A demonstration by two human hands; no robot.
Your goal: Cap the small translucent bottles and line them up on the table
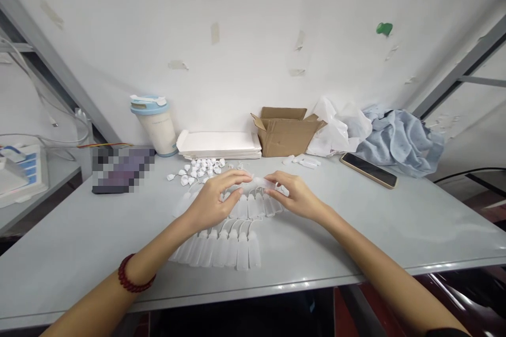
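My right hand (294, 195) is closed, thumb and fingers pinching a small translucent plastic bottle (260, 183) above the table. My left hand (213, 197) faces it with fingers stretched and thumb apart; its fingertips come close to the bottle's left end, and I cannot tell whether they touch. Beneath my hands lies a row of translucent bottles (249, 206) with thin curved tubes at their tops, partly hidden by the left hand. Nearer the front edge is a second row of such bottles (231, 250), side by side. Small white caps (201, 168) are scattered behind my left hand.
On the grey table (316, 253), a cup (156, 126), white flat boxes (219, 145), an open cardboard box (286, 134) and a plastic bag (336, 129) line the wall. Several loose bottles (309, 162), a phone (369, 170) and blue cloth (403, 139) lie right.
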